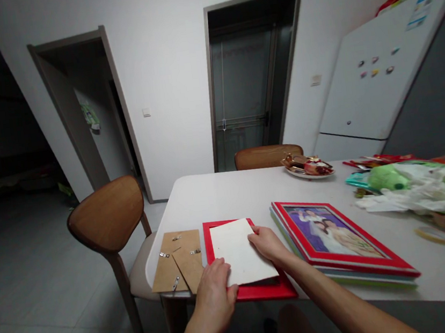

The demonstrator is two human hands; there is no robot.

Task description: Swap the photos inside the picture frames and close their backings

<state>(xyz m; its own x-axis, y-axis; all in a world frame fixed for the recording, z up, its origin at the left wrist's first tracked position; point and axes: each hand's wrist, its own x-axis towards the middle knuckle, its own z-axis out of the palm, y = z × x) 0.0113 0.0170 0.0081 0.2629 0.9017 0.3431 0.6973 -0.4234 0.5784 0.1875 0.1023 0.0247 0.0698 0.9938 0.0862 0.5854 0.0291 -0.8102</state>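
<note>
A white sheet (236, 251) of paper or thin card lies at a slight tilt over a red picture frame (258, 292), whose rim shows at the top, left and bottom. My right hand (267, 243) pinches the sheet's right edge, thumb on top. At the lower left corner, my left hand (216, 285) closes on the sheet's edge with fingers bent. Just left of the frame rests a brown backing board (177, 261) with metal clips and a stand flap. What lies beneath the sheet inside the frame is mostly hidden.
To the right is a stack of frames, topped by a red framed photo (331, 231). A plate of items (307, 166) stands farther back. Plastic packaging (419, 185) and a tape roll (434, 236) lie at right. A wooden chair (109, 215) stands by the table's left side.
</note>
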